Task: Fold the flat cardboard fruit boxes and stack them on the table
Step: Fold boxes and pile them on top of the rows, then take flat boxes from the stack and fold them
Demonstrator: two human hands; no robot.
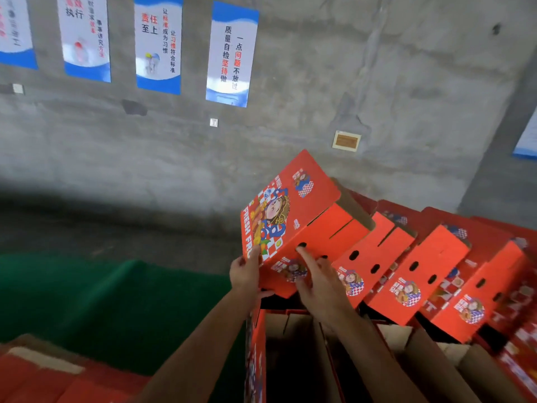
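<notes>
— Forearms come up from the bottom edge, over the open brown-lined boxes [290,338]; where do the hands end up?

— Both on the folded red box [293,228], the one tilted up at the left end of the row of folded boxes [421,269]; left hand [245,274] grips its lower left edge, fingers behind the panel, thumb on the printed face; right hand [318,282] lies on the front panel with fingers spread nearly straight, forefinger reaching toward the oval vent holes.

— So where does the box sit?

— Above and just ahead of the hands, leaning on the next box in the row, top flap raised toward the concrete wall [377,97]; it is on top of the open boxes below, not on the green desk [101,298] to the left.

— How would it handle?

— Light, I'd judge, and stiff along the panels but weak at creases and flaps; printed faces may be slick; better to hold by edges or corners than by the loose flap, which could bend or spring open.

— And the flat ones?

— Red flat cardboard [43,376] lies at the lower left, well apart from both hands.
</notes>
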